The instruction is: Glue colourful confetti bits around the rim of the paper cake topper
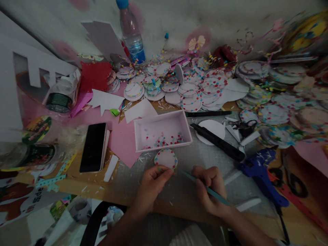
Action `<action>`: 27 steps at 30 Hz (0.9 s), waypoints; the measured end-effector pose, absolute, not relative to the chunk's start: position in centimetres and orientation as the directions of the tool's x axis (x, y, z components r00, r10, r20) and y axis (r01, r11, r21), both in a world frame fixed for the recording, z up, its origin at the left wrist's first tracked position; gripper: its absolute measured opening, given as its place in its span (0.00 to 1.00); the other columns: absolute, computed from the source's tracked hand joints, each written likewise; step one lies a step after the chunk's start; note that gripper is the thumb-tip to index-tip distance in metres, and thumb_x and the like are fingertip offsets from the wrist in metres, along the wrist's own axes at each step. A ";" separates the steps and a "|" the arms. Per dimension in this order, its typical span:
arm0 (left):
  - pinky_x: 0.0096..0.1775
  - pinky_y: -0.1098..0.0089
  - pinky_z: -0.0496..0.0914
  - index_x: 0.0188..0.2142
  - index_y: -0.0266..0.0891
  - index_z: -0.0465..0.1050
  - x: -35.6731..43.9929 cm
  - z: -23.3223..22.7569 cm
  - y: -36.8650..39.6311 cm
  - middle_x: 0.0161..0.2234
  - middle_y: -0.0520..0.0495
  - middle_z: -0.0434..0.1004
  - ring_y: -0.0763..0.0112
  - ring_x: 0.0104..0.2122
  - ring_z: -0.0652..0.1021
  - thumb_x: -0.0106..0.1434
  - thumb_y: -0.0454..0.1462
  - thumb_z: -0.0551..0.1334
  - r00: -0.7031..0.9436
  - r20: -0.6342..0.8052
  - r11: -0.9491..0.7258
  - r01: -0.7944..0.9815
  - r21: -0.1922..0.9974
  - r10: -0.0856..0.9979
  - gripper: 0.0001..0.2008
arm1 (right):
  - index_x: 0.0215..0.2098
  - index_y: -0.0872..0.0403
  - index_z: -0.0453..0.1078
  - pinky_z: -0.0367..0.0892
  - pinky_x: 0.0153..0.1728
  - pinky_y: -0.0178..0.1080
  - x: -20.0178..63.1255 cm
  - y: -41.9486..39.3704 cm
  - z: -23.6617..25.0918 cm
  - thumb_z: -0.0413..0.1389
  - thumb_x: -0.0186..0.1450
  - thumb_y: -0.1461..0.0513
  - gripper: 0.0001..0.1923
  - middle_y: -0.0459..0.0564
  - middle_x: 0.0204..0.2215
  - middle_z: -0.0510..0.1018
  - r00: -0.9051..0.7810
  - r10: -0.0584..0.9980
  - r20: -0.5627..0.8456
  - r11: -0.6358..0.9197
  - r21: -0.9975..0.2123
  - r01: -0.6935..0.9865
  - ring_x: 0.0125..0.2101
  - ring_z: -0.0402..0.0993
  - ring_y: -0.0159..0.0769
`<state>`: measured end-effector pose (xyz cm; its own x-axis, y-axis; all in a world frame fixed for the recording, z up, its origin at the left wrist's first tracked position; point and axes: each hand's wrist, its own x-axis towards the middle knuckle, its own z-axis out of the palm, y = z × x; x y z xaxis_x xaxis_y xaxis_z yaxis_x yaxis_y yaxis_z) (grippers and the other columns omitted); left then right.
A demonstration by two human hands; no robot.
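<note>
Between the thumb and fingers of my left hand is the near edge of a small white paper disc, its rim dotted with tiny red, blue and green pieces. A slim teal pointed tool, perhaps tweezers, is gripped in my right hand. Its tip points left toward the disc and stays apart from it. Just behind the disc, a shallow white open box holds scattered red, blue and pink bits.
A utility knife lies across a plain white disc on the right, near a blue glue gun and scissors. Left are a phone and pink paper. Behind stand stacked decorated discs and a water bottle.
</note>
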<state>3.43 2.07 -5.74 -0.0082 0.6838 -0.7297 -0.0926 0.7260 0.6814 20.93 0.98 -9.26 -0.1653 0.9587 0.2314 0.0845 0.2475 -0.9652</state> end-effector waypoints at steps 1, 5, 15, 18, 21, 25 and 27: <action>0.20 0.73 0.44 0.28 0.35 0.76 3.4 -5.8 2.0 0.14 0.60 0.54 0.82 0.15 0.52 0.51 0.50 0.67 -0.004 -0.728 0.725 -0.092 0.683 0.686 0.18 | 0.32 0.49 0.47 0.53 0.22 0.34 20.9 1.0 -9.2 0.46 0.63 0.70 0.11 0.40 0.24 0.54 -0.159 0.961 0.224 0.240 -0.967 0.087 0.22 0.52 0.29; 0.20 0.73 0.44 0.28 0.35 0.75 3.3 -6.0 2.0 0.14 0.61 0.54 0.82 0.15 0.52 0.51 0.49 0.66 0.005 -0.723 0.720 -0.089 0.688 0.691 0.18 | 0.32 0.49 0.47 0.54 0.21 0.33 20.8 1.2 -9.1 0.45 0.64 0.70 0.11 0.40 0.23 0.53 -0.167 0.965 0.200 0.217 -0.972 0.089 0.22 0.53 0.29; 0.20 0.72 0.44 0.26 0.36 0.74 3.5 -5.7 2.2 0.13 0.61 0.54 0.82 0.15 0.51 0.49 0.49 0.67 -0.015 -0.735 0.731 -0.087 0.676 0.678 0.18 | 0.31 0.49 0.48 0.54 0.21 0.33 20.7 1.2 -9.1 0.45 0.65 0.69 0.11 0.40 0.23 0.54 -0.157 0.970 0.186 0.203 -0.973 0.105 0.22 0.53 0.29; 0.20 0.72 0.44 0.26 0.36 0.74 3.5 -5.7 2.2 0.14 0.60 0.56 0.82 0.15 0.52 0.49 0.50 0.67 -0.010 -0.737 0.734 -0.084 0.674 0.675 0.18 | 0.31 0.49 0.48 0.53 0.21 0.33 20.7 1.2 -9.1 0.45 0.64 0.69 0.11 0.40 0.23 0.54 -0.154 0.972 0.179 0.196 -0.975 0.106 0.22 0.52 0.29; 0.20 0.72 0.44 0.26 0.36 0.74 3.4 -5.7 2.1 0.14 0.60 0.55 0.82 0.15 0.52 0.49 0.50 0.67 -0.001 -0.732 0.729 -0.086 0.679 0.681 0.18 | 0.31 0.49 0.48 0.53 0.21 0.33 20.7 1.1 -9.2 0.46 0.64 0.69 0.11 0.39 0.23 0.54 -0.145 0.974 0.176 0.192 -0.976 0.101 0.21 0.52 0.29; 0.20 0.73 0.44 0.28 0.35 0.75 3.3 -5.9 2.0 0.15 0.60 0.56 0.82 0.15 0.52 0.50 0.50 0.67 -0.007 -0.730 0.728 -0.066 0.683 0.684 0.18 | 0.31 0.49 0.49 0.53 0.21 0.33 20.8 1.0 -9.2 0.46 0.65 0.69 0.10 0.40 0.23 0.55 -0.125 0.976 0.177 0.188 -0.979 0.084 0.21 0.52 0.29; 0.20 0.72 0.44 0.28 0.35 0.75 3.3 -5.9 2.0 0.14 0.60 0.54 0.82 0.15 0.52 0.51 0.50 0.66 0.008 -0.721 0.720 -0.061 0.691 0.692 0.19 | 0.31 0.49 0.50 0.53 0.21 0.33 20.8 1.0 -9.0 0.46 0.66 0.67 0.09 0.40 0.23 0.55 -0.112 0.974 0.197 0.205 -0.976 0.067 0.21 0.52 0.29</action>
<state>3.25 2.01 -5.94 0.0082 0.6924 -0.7214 -0.0614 0.7204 0.6908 20.76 1.00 -9.00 -0.1115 0.9740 0.1974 0.0666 0.2055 -0.9764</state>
